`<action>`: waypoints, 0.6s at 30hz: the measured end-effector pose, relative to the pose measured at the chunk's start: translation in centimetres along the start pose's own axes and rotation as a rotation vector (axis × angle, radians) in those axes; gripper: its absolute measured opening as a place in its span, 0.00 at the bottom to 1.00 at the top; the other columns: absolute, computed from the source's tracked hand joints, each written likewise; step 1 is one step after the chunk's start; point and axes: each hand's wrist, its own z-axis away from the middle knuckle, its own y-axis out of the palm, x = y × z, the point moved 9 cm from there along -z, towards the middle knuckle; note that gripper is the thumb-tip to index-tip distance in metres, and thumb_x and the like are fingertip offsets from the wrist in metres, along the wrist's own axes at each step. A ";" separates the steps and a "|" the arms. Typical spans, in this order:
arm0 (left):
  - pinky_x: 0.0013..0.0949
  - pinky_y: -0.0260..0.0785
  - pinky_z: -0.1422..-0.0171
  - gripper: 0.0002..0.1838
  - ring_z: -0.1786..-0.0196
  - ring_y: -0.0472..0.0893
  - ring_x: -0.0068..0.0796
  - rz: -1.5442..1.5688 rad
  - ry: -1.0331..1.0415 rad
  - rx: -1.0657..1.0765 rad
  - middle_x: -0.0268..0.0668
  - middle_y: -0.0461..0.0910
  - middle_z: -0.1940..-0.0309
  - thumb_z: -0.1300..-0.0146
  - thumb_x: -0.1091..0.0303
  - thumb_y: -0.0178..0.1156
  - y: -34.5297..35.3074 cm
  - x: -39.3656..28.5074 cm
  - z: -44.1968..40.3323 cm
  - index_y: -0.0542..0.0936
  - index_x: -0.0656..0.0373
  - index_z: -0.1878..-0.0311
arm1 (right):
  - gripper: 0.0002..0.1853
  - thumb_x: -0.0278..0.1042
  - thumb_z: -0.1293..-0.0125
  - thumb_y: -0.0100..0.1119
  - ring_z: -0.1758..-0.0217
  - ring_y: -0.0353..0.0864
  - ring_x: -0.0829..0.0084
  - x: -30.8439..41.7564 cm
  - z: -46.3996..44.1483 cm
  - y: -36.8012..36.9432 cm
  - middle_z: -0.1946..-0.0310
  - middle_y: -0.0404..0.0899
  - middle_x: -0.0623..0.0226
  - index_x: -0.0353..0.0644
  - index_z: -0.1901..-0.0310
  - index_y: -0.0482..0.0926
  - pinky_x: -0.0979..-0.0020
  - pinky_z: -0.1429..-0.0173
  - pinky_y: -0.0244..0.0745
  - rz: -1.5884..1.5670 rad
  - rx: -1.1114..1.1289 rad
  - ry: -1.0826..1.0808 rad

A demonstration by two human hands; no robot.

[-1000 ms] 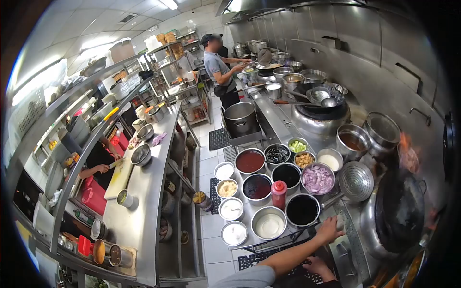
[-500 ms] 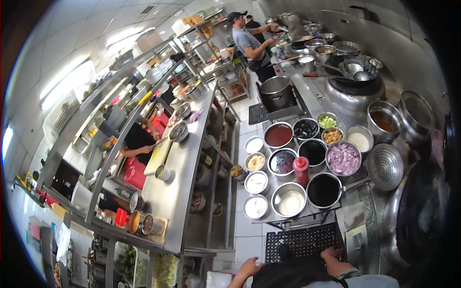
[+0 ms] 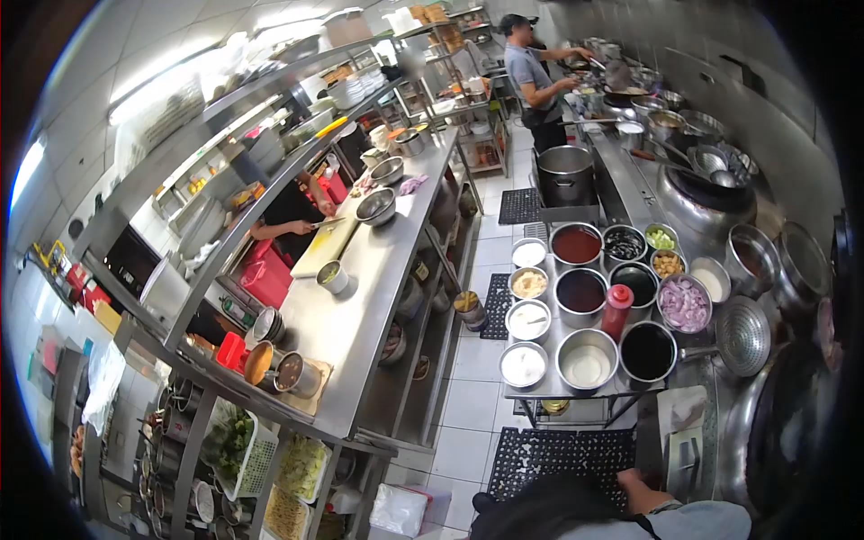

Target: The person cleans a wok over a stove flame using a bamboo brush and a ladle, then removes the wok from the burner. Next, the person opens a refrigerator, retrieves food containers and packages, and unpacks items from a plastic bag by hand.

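Note:
My right hand point(image 3: 637, 491) hangs low near the bottom edge, above the black perforated floor mat point(image 3: 562, 463) and close to the stove's metal edge. Its fingers are mostly hidden, and nothing shows in it. Ahead stands a small metal table point(image 3: 576, 391) crowded with round containers. They include a dark sauce point(image 3: 648, 353), chopped purple onion point(image 3: 684, 303), a red sauce point(image 3: 577, 245) and a white powder point(image 3: 524, 366). Among them a red squeeze bottle point(image 3: 616, 311) stands upright. My left hand is outside the frame.
Right of the table are a perforated ladle point(image 3: 743, 348) and a large wok point(image 3: 796, 423). A steel counter point(image 3: 346, 373) runs along the left, where a co-worker's hands hold a knife over a cutting board point(image 3: 326, 247). Another co-worker point(image 3: 535, 81) stands at the far stoves.
My view has swung left, so the table and counter sit farther right in it. My left hand has left the frame. My right hand stays low.

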 end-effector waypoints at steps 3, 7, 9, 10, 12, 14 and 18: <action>0.49 0.72 0.41 0.35 0.45 0.80 0.48 0.143 -0.044 0.090 0.47 0.80 0.44 0.42 0.37 0.62 -1.6 -0.5 -0.5 0.80 0.57 0.42 | 0.23 0.40 0.44 0.58 0.42 0.81 0.55 2.7 0.6 -0.1 0.47 0.81 0.48 0.33 0.51 0.82 0.62 0.37 0.74 -0.122 -0.043 0.026; 0.51 0.72 0.43 0.33 0.47 0.80 0.47 0.091 0.006 0.212 0.45 0.80 0.45 0.41 0.38 0.62 -3.6 -2.3 -1.9 0.80 0.55 0.42 | 0.26 0.46 0.46 0.61 0.42 0.82 0.56 10.6 8.2 -2.1 0.47 0.81 0.48 0.35 0.51 0.83 0.64 0.38 0.75 -0.135 -0.139 -0.139; 0.52 0.71 0.44 0.31 0.49 0.80 0.45 -0.057 0.132 0.252 0.44 0.80 0.46 0.39 0.39 0.60 -4.6 -4.1 -3.4 0.80 0.54 0.43 | 0.29 0.50 0.47 0.64 0.41 0.81 0.54 15.5 11.6 -1.9 0.45 0.80 0.48 0.37 0.48 0.83 0.62 0.38 0.75 -0.172 -0.048 -0.250; 0.51 0.72 0.44 0.28 0.49 0.81 0.44 0.086 0.141 0.331 0.45 0.80 0.47 0.37 0.44 0.59 -4.7 -5.1 -4.1 0.80 0.56 0.44 | 0.31 0.52 0.47 0.65 0.41 0.81 0.55 18.5 14.4 -2.5 0.45 0.80 0.48 0.38 0.45 0.81 0.62 0.38 0.75 -0.147 -0.112 -0.367; 0.48 0.74 0.42 0.22 0.50 0.82 0.42 0.373 0.152 0.492 0.46 0.81 0.48 0.34 0.53 0.57 -4.9 -7.7 -5.4 0.79 0.61 0.46 | 0.37 0.55 0.47 0.67 0.41 0.80 0.55 24.6 19.7 -3.1 0.45 0.80 0.49 0.41 0.39 0.76 0.61 0.37 0.74 -0.160 -0.151 -0.569; 0.43 0.76 0.41 0.15 0.52 0.84 0.39 0.717 0.260 0.571 0.47 0.83 0.52 0.33 0.66 0.55 -6.3 -11.7 -2.8 0.77 0.65 0.48 | 0.39 0.57 0.44 0.65 0.40 0.79 0.54 30.9 26.5 -3.4 0.46 0.80 0.50 0.42 0.34 0.72 0.60 0.35 0.72 -0.141 -0.120 -0.747; 0.33 0.78 0.48 0.12 0.55 0.83 0.32 1.004 0.752 0.825 0.40 0.82 0.56 0.33 0.72 0.58 -11.5 -21.9 12.5 0.76 0.61 0.48 | 0.33 0.52 0.38 0.61 0.43 0.80 0.54 41.3 38.8 -3.4 0.47 0.81 0.51 0.41 0.35 0.72 0.60 0.36 0.73 0.008 -0.339 -1.362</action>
